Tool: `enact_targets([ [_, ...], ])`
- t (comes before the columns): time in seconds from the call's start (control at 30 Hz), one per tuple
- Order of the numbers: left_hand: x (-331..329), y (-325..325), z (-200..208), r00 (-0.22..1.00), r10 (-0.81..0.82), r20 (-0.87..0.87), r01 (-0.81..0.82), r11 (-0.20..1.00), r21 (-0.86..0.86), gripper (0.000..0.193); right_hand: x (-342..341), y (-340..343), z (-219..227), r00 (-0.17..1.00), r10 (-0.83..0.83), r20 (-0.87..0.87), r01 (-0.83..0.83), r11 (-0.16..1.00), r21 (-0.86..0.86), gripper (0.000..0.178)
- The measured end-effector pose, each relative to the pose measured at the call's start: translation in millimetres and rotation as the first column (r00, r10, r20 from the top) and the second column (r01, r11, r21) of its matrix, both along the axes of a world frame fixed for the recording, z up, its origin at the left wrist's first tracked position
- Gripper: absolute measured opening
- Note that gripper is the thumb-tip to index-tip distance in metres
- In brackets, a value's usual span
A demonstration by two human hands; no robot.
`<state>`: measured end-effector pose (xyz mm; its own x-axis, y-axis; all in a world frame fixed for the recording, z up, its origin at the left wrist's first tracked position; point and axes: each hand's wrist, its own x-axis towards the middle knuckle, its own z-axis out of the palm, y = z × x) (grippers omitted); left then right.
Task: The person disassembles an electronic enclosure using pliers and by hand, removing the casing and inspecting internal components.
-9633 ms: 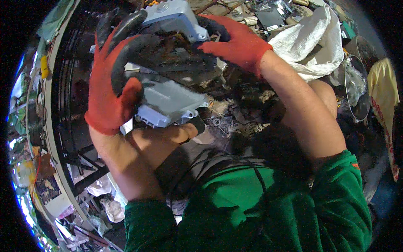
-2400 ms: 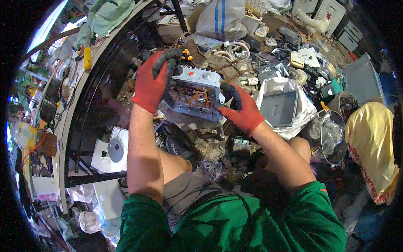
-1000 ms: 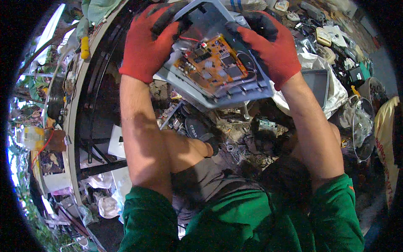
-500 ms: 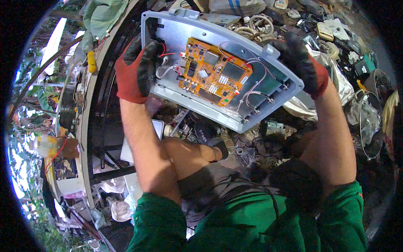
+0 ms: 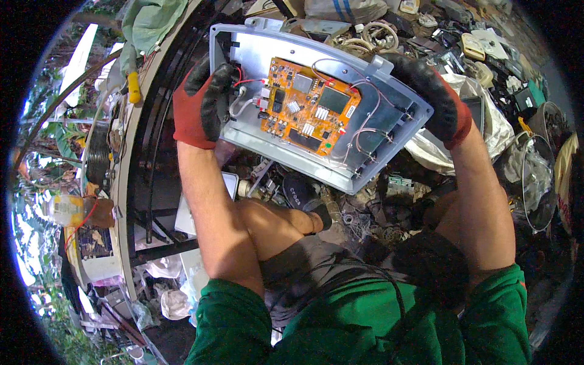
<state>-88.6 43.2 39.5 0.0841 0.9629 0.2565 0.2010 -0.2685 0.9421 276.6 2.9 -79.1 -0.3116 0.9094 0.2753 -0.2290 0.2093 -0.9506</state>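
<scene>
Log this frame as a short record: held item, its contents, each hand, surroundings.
Held item: open grey box, inside facing the camera, right end lower in the picture
Contents: orange circuit board, red wire
Left hand: gloved in red and black, holding the left end
Right hand: similarly gloved, holding the right end
Surroundings: white sack at right, yellow handle at left

Left hand (image 5: 205,108) and right hand (image 5: 439,102) grip well apart, forearms (image 5: 204,188) outstretched

The gloves (image 5: 204,109) are showing red and black, the box (image 5: 274,145) grey, its board (image 5: 310,108) orange, the shirt (image 5: 353,313) green. A far sack (image 5: 345,10) is maybe showing blue stripes.
</scene>
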Motion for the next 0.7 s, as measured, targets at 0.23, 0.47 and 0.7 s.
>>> enact_targets([
  [0.23,-0.2,-3.7,2.5,0.994,0.046,-0.096,-0.032,0.990,0.141,0.036,-17.0,-20.8,44.2,0.878,-0.036,0.478,0.064,0.997,-0.043,0.077],
  [0.47,20.8,-40.0,26.2,0.896,0.249,-0.367,-0.042,0.872,0.487,0.050,-36.6,-22.1,23.7,0.437,-0.241,0.866,-0.057,0.954,0.295,0.078],
  [0.7,34.8,-42.8,16.3,0.779,0.211,-0.591,0.195,0.814,0.548,0.060,-52.5,-26.8,3.7,0.476,-0.053,0.878,0.039,0.998,0.039,0.094],
])
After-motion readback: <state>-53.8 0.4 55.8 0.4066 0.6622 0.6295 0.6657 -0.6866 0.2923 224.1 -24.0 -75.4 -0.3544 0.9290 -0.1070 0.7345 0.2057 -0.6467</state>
